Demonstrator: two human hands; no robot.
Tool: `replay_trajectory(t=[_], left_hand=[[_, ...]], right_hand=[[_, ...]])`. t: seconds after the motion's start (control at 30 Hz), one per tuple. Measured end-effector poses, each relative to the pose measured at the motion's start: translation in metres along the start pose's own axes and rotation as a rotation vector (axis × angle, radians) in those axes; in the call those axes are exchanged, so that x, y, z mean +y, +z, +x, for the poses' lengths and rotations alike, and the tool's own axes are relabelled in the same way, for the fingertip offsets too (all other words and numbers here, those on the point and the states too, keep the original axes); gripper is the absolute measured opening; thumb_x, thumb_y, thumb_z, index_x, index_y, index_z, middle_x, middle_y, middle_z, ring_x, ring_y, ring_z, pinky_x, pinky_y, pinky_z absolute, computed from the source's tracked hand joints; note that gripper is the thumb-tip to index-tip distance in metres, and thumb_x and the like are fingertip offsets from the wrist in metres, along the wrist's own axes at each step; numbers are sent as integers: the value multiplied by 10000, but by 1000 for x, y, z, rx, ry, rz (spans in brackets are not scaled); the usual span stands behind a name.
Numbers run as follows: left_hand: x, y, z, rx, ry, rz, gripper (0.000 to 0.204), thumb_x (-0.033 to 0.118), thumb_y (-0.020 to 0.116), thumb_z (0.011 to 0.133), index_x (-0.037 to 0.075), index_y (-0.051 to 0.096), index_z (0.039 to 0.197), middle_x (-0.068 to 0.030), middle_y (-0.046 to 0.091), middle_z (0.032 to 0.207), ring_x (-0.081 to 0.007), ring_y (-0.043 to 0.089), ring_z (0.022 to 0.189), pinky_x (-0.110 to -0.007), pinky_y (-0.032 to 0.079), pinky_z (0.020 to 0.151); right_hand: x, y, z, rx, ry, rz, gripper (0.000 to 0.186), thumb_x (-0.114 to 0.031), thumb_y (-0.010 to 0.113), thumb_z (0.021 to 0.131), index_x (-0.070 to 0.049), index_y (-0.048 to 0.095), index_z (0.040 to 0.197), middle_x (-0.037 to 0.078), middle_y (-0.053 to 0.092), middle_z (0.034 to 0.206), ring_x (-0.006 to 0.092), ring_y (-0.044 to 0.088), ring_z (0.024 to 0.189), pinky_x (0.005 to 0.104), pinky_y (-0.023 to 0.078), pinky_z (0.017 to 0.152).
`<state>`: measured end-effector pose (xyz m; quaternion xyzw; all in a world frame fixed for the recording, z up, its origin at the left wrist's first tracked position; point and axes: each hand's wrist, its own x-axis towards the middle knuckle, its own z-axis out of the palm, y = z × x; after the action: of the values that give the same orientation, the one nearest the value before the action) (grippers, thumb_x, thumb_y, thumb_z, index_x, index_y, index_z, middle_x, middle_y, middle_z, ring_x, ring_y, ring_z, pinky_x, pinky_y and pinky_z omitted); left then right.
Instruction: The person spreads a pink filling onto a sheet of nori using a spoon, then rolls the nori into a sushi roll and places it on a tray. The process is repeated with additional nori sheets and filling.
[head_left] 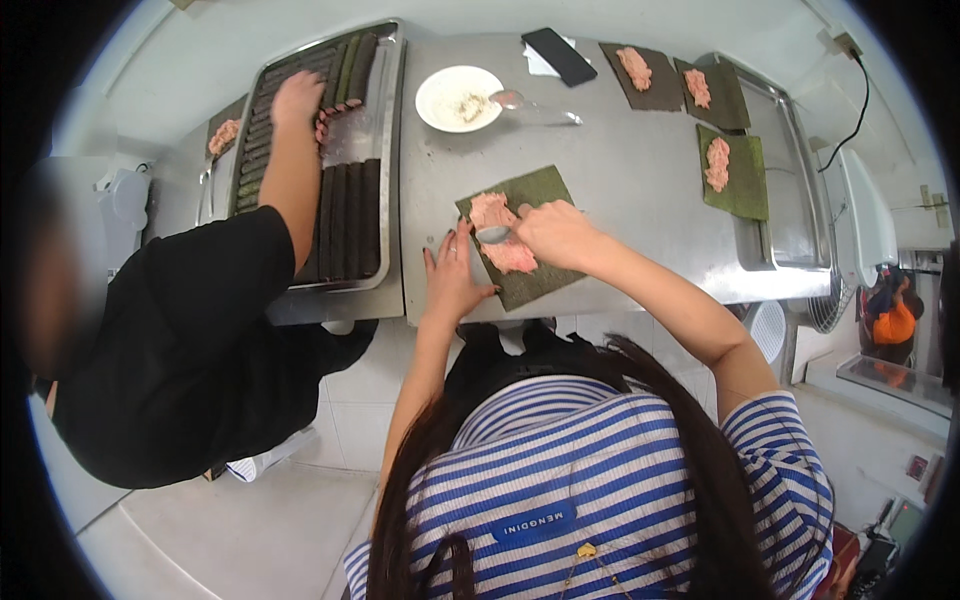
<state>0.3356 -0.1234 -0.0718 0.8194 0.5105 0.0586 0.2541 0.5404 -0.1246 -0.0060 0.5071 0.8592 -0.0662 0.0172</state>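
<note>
In front of me a dark green seaweed sheet (537,290) lies slanted on the steel table, with pink minced meat paste (492,211) spread along its left part. My right hand (555,236) is closed around a metal spoon (493,235), whose bowl presses on the paste; the handle is hidden in my fist. Resting at the sheet's left edge, my left hand (455,278) has its fingers stretched apart and holds nothing. Beyond the sheet stands a white bowl (434,101) of pale contents, and a spoon with pink paste (508,99) lies across its rim.
More seaweed sheets bearing paste, one a green sheet (748,190), lie at the right beside a metal tray (795,125). A black phone (558,56) lies at the back. On the left, a co-worker's hand (298,98) reaches over a tray (392,200) of dark seaweed rolls.
</note>
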Motion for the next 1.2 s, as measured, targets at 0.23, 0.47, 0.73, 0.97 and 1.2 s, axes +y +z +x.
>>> replay_trajectory(t=[0.23,0.47,0.73,0.97,1.2], left_hand=[[3,-3,-2,-59,-50,50,1268,275,876,545,92,50,1490,-111,382,1436,-263,304,1368,-596,178,1106],[3,-3,0,-70,-61,51,1280,268,875,542,93,35,1492,-107,380,1442,-256,299,1374,-592,172,1108],[0,1,-1,-30,-33,26,1249,249,866,542,88,68,1489,-83,379,1447,-262,300,1372,-617,169,1095],[1,0,-2,-33,-43,27,1229,256,863,546,83,88,1484,-131,409,1420,-263,290,1380,-604,163,1100],[5,-1,0,-70,-60,53,1228,221,848,558,96,61,1492,-57,354,1463,-274,287,1378,-627,172,1091]], right_hand=[[-15,4,-19,-123,-93,-44,124,-81,549,759,-8,647,737,161,666,753,283,677,680,379,517,541],[-22,20,-34,-107,-68,-29,108,-108,593,723,-54,682,695,111,674,712,251,682,673,361,526,553],[-44,42,-67,-14,5,-162,98,-93,601,713,-24,663,745,141,651,836,248,667,641,331,524,539],[-18,17,-92,-23,-21,-2,215,-90,564,758,-22,662,937,99,603,859,244,658,744,352,529,590],[14,1,-70,-13,284,194,258,-61,524,780,-89,665,994,93,615,932,318,648,783,429,529,662]])
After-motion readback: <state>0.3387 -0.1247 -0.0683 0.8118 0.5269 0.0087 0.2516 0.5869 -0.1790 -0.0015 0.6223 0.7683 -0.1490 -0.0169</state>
